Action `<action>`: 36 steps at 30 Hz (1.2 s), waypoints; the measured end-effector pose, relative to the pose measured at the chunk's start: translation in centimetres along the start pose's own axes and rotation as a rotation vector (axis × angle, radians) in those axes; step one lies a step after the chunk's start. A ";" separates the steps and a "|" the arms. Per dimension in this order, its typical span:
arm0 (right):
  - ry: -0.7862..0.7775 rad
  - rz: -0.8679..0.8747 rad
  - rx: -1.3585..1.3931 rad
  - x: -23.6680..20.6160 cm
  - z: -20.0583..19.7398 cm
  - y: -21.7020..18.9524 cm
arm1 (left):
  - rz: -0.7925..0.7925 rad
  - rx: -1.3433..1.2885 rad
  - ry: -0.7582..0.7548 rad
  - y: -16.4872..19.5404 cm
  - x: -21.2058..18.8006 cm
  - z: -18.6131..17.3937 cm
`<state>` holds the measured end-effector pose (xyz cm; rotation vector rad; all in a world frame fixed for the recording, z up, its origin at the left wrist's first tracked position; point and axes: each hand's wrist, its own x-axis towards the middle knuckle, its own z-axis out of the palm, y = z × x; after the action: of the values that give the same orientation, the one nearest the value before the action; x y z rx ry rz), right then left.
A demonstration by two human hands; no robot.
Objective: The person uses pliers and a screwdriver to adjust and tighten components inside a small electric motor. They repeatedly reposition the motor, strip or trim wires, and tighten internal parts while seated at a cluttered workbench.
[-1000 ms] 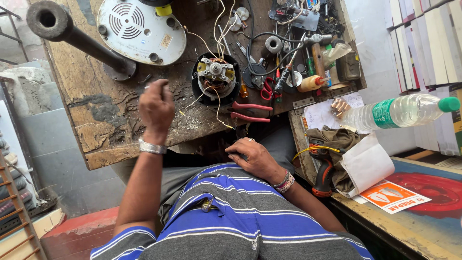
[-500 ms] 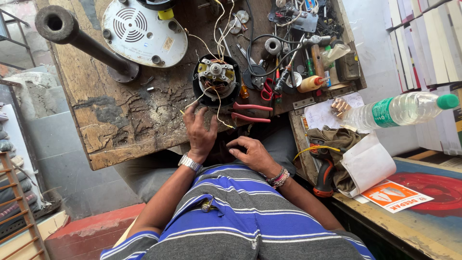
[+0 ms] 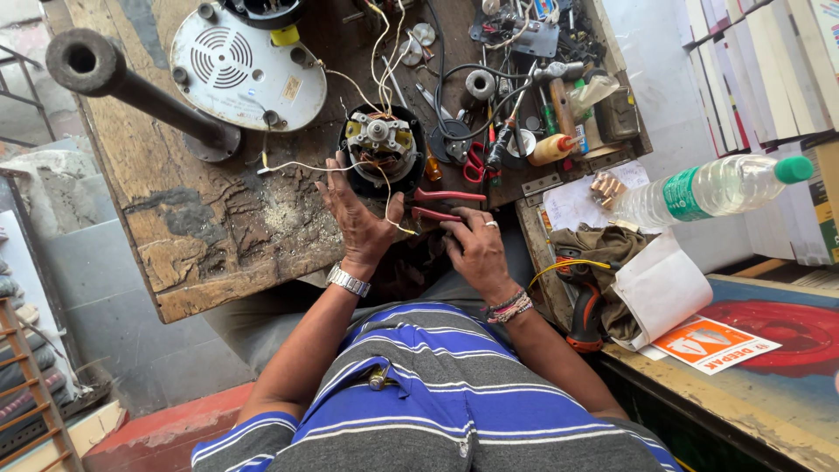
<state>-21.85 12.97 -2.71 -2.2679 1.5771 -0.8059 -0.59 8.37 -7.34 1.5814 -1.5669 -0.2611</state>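
Note:
My left hand (image 3: 358, 218) lies on the worn wooden bench (image 3: 201, 218), fingers spread, touching a thin pale wire (image 3: 301, 166) that runs from a small electric motor (image 3: 380, 144) in a black housing. My right hand (image 3: 476, 249) rests at the bench edge with its fingers curled beside red-handled pliers (image 3: 446, 203); I cannot tell if it grips them. A white round vented cover (image 3: 249, 70) lies further back on the left.
A black pipe stand (image 3: 122, 79) rises at the far left. Screwdrivers, red scissors (image 3: 474, 162), a glue bottle (image 3: 555, 149) and cables crowd the back right. A clear plastic bottle (image 3: 708, 188), cloth and a drill (image 3: 581, 297) sit on a side shelf at right.
My left hand has come from the left part of the bench toward the motor and now touches its wire. My right hand has risen from my lap to the bench edge by the pliers.

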 end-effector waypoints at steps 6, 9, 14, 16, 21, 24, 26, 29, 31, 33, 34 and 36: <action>-0.016 0.037 0.091 2.1 1.4 0.6 | 0.035 0.012 0.042 1.5 3.1 0.7; 0.058 0.035 0.219 3.6 2.8 0.7 | 0.078 -0.010 0.066 2.2 4.3 1.3; 0.000 0.144 0.279 6.1 4.8 1.3 | 0.042 0.022 0.138 2.2 5.5 1.8; -0.018 0.138 0.255 6.6 5.2 1.6 | 0.005 -0.121 0.125 1.7 5.7 2.0; 0.003 -0.065 0.105 7.6 5.3 2.2 | -0.028 -0.342 0.128 0.4 5.9 1.9; 0.002 -0.059 0.117 8.0 5.0 1.8 | -0.079 -0.478 0.125 0.2 6.9 1.1; -0.030 -0.026 0.105 8.3 4.8 1.5 | -0.181 -0.638 0.140 0.3 7.9 0.5; -0.008 -0.051 0.130 8.4 4.6 1.4 | -0.216 -0.883 0.169 0.4 9.3 -0.9; 0.018 -0.055 0.154 8.5 4.7 1.5 | -0.223 -0.890 0.180 0.3 10.2 -2.2; 0.017 -0.015 0.179 8.6 4.8 1.7 | -0.277 -0.941 0.199 0.1 11.0 -3.7; 0.023 -0.028 0.183 8.6 4.8 1.7 | -0.329 -0.991 0.210 -0.1 11.5 -4.3; 0.039 -0.057 0.185 8.8 4.8 1.7 | -0.393 -1.119 0.216 -0.3 11.9 -5.5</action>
<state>-18.17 3.77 -4.91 -2.1855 1.3955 -0.9741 5.58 0.00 0.65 0.9256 -0.6625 -0.9523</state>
